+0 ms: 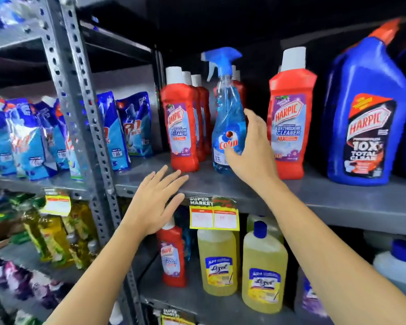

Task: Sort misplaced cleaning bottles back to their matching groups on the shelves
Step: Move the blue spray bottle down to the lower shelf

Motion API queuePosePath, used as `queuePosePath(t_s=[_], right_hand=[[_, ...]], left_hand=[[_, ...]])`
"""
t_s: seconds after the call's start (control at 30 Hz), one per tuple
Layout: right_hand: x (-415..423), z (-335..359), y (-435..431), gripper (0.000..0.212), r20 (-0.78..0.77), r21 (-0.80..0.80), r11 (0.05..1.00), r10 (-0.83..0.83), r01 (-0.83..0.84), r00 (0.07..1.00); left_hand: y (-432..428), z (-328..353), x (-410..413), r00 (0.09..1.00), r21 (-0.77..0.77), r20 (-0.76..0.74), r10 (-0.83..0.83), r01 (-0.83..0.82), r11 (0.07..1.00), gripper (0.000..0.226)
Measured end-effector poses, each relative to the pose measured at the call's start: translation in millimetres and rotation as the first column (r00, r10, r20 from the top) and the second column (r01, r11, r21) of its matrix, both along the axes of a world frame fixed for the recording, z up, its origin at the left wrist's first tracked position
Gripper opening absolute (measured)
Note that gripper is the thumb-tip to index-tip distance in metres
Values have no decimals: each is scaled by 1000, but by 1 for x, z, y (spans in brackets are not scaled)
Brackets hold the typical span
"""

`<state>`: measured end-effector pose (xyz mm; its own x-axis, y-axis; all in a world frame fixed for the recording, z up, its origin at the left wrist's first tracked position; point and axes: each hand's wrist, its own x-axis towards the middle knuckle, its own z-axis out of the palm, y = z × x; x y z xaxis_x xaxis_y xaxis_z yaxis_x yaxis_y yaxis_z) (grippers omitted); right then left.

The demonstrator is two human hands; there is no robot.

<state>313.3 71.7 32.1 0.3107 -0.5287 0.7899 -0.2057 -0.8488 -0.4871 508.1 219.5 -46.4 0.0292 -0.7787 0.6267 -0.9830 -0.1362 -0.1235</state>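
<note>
While the spray bottle (229,118) stands mid-frame on the shelf (338,202) between red bottles (183,123), the right hand (251,151) cups it, fingers spread; the left hand (155,202) hovers open, lower.

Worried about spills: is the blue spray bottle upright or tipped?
Upright. The blue spray bottle stands base-down on the shelf, trigger head on top, with the right hand at its side.

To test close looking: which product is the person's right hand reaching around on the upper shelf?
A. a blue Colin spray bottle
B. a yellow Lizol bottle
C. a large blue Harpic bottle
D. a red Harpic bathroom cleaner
A: the right hand curls around the blue Colin spray bottle, which stands between red Harpic bottles.
</note>
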Motion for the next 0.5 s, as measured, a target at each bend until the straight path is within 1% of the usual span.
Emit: queuePosePath(t_s=[0.07, 0.1, 0.17, 0.2, 0.23, 0.27, 0.33, 0.37, 0.5], right_hand=[[10, 10, -3, 81, -21, -1, 998, -57, 57, 998], [15, 15, -5, 83, -30, 37, 997, -68, 69, 997], [25, 24, -15, 91, 6, 218, 976, -21, 19, 1000], [30, 27, -19, 94, 61, 329, 943, 26, -45, 998], [35, 29, -22, 93, 120, 417, 902, 71, -115, 990], [40, 28, -27, 86, 163, 463, 871, 94, -160, 982], [43, 25, -33, 68, 162, 504, 849, 87, -158, 983], [44, 24, -34, 64, 148, 517, 845, 71, -138, 986], [42, 29, -27, 62, 103, 551, 829, 46, -95, 994]], left_hand=[[-1, -1, 4, 999, -26, -12, -38, 38, 999, 52], [-1, -2, 5, 999, -44, -16, -47, 46, 998, 52], [-1, -3, 6, 998, -73, -19, -57, 56, 996, 49], [0, -3, 8, 998, -76, -21, -65, 63, 995, 48], [-1, -3, 10, 997, -73, -22, -72, 71, 995, 46], [-1, -4, 13, 996, -70, -22, -82, 80, 994, 46], [-4, -5, 15, 995, -71, -25, -99, 97, 993, 45], [-4, -5, 15, 994, -82, -31, -102, 99, 992, 45], [-7, -10, 11, 993, -160, -55, -101, 91, 983, 44]])
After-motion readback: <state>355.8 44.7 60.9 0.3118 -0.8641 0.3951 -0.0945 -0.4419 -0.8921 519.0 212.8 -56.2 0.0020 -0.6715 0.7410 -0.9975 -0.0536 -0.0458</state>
